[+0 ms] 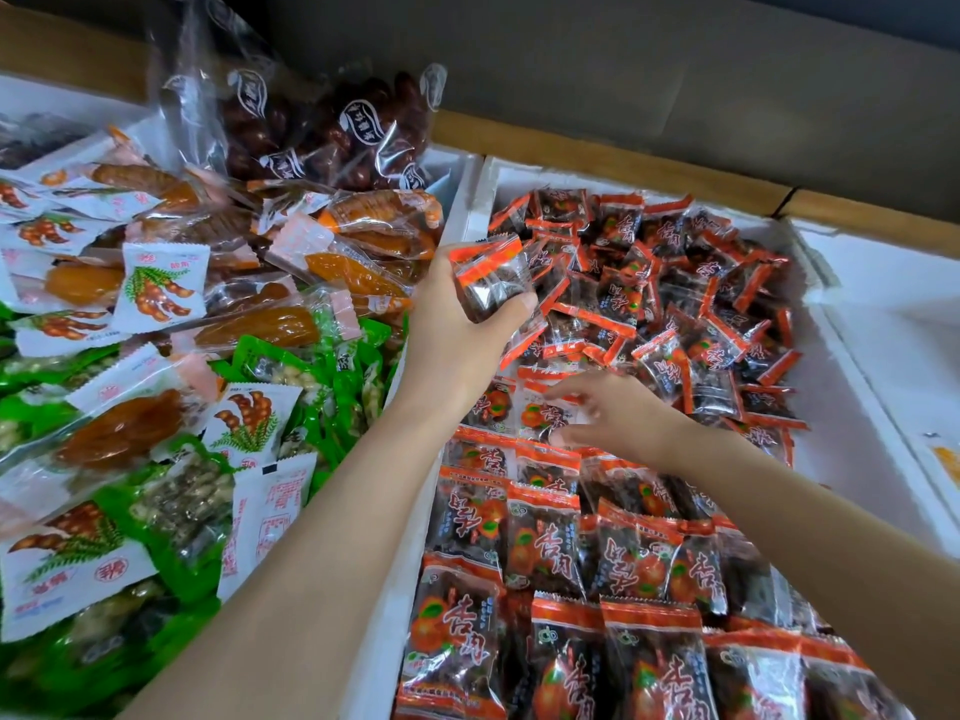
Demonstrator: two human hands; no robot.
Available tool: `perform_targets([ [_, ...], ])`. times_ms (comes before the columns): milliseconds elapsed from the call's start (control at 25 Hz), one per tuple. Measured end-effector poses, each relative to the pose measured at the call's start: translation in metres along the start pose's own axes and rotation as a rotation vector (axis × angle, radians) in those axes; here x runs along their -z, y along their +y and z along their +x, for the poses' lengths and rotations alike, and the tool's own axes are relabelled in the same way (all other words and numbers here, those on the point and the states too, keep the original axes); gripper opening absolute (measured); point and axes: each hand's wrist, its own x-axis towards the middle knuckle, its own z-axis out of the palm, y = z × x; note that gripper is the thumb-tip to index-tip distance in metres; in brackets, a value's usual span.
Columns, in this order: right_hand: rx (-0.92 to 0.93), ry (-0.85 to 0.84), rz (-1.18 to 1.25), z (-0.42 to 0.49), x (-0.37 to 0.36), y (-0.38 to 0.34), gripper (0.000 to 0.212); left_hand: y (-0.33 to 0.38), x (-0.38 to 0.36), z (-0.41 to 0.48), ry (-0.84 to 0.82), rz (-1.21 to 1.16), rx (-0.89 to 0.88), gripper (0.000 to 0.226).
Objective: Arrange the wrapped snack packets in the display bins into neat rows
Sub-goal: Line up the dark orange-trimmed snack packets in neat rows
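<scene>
A white foam bin [852, 366] holds many small red-and-clear snack packets. Those in its near half lie in neat rows [550, 543]; those in the far half are a loose heap [675, 283]. My left hand [457, 324] is raised over the bin's left edge and grips a small stack of these packets [491, 283] between thumb and fingers. My right hand [613, 413] reaches in low, palm down, and its fingers pinch a packet [540, 415] at the far end of the rows.
The left bin [395, 574] is piled with mixed white, green and orange packets [156, 356]. Clear bags of dark red fruit [322, 127] stand at its back. Another white bin [898, 324] lies to the right. A wooden ledge [597, 163] and a dark wall run behind.
</scene>
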Motion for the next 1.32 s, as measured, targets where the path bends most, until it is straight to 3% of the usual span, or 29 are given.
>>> perform_targets([
  [160, 0.022, 0.036, -0.001, 0.0, -0.004, -0.008, 0.043, -0.001, -0.006, -0.005, -0.045, 0.024, 0.012, 0.034],
  [320, -0.099, 0.316, -0.03, -0.003, 0.007, 0.008, 0.032, -0.002, -0.014, -0.012, -0.114, 0.081, 0.027, 0.035],
  [480, -0.224, 0.035, -0.003, -0.01, 0.018, 0.033, 0.052, -0.003, -0.019, -0.013, -0.165, 0.142, 0.029, 0.046],
  [560, -0.203, -0.005, 0.019, -0.012, 0.021, 0.035, 0.061, -0.004, -0.02, -0.014, -0.168, 0.149, 0.026, 0.044],
  [840, -0.138, 0.154, 0.161, -0.013, 0.007, 0.023, 0.048, -0.009, -0.022, -0.013, -0.182, 0.152, 0.033, 0.047],
  [960, -0.158, 0.14, 0.121, -0.016, 0.003, 0.022, 0.044, -0.009, -0.023, -0.014, -0.204, 0.15, 0.033, 0.052],
  [1040, -0.161, 0.225, 0.103, -0.021, 0.005, 0.015, 0.04, -0.012, -0.024, -0.014, -0.218, 0.16, 0.041, 0.055],
  [1120, -0.157, 0.36, 0.386, -0.033, 0.014, -0.002, 0.03, -0.017, -0.026, -0.013, -0.247, 0.18, 0.052, 0.057],
  [1200, -0.126, 0.324, 0.81, -0.049, 0.023, -0.024, 0.028, -0.022, -0.027, -0.013, -0.286, 0.214, 0.064, 0.069],
  [1320, -0.075, 0.211, 0.841, -0.064, 0.024, -0.033, 0.031, -0.022, -0.029, -0.015, -0.331, 0.272, 0.083, 0.093],
])
